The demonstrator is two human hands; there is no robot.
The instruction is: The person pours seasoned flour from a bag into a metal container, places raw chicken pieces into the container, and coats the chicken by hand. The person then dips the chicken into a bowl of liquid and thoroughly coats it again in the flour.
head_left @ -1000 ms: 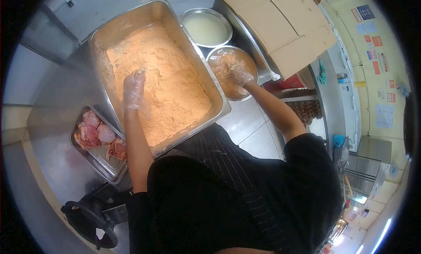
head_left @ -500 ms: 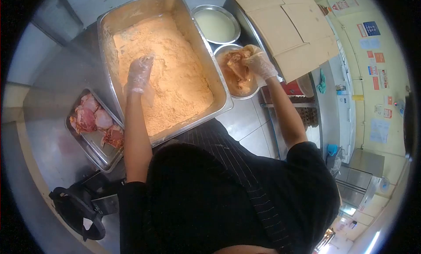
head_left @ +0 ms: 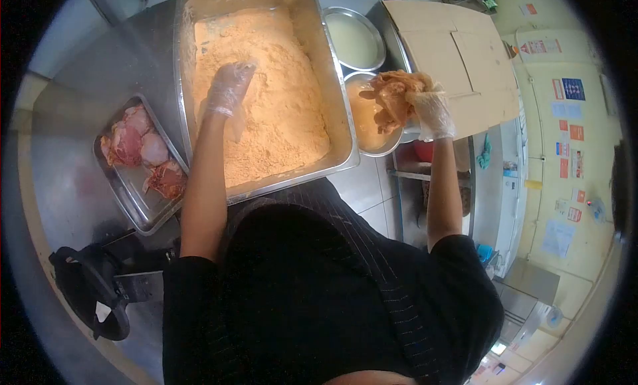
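Observation:
My left hand (head_left: 230,89), in a clear plastic glove, rests over the orange flour (head_left: 279,112) in a deep metal pan (head_left: 345,135). Its fingers are drawn together, and whatever they may hold is too small to make out. Gloved as well, my right hand (head_left: 432,112) grips wet, battered pieces of meat (head_left: 393,98). This meat hangs above a round bowl of brownish liquid (head_left: 369,129). Behind that bowl is a second round bowl of pale liquid (head_left: 352,40).
A metal tray (head_left: 149,215) with raw meat (head_left: 136,142) lies left of the pan. Flattened cardboard (head_left: 458,59) covers the area at the upper right. A black object with a round opening (head_left: 90,292) is at the lower left. Shelving stands to the right.
My right hand has lifted the meat up out of the brownish liquid and moved right. My left hand stays over the flour with its fingers together. The whole view has shifted.

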